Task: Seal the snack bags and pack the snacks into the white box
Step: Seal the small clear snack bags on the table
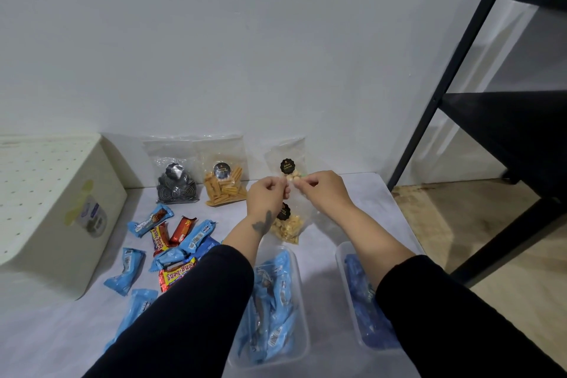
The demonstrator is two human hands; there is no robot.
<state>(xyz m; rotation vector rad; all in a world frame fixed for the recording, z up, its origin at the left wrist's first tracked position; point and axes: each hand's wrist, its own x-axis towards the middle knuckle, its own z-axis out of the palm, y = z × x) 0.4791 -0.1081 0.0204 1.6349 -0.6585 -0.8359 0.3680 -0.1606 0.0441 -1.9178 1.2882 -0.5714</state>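
My left hand (267, 193) and my right hand (322, 190) both pinch the top edge of a clear snack bag (288, 225) of pale round biscuits with a black label, holding it upright above the table. Behind it, a second bag of the same biscuits (287, 162) leans on the wall. A bag of orange sticks (224, 181) and a bag of dark spiral snacks (175, 184) also stand against the wall. The white box (46, 208) with a perforated lid sits at the far left, shut.
Loose blue and red wrapped bars (171, 242) lie scattered left of my arms. Two clear plastic trays (299, 331) (345, 270) near me hold blue packets. A black metal shelf frame (478, 101) stands at the right, beyond the table edge.
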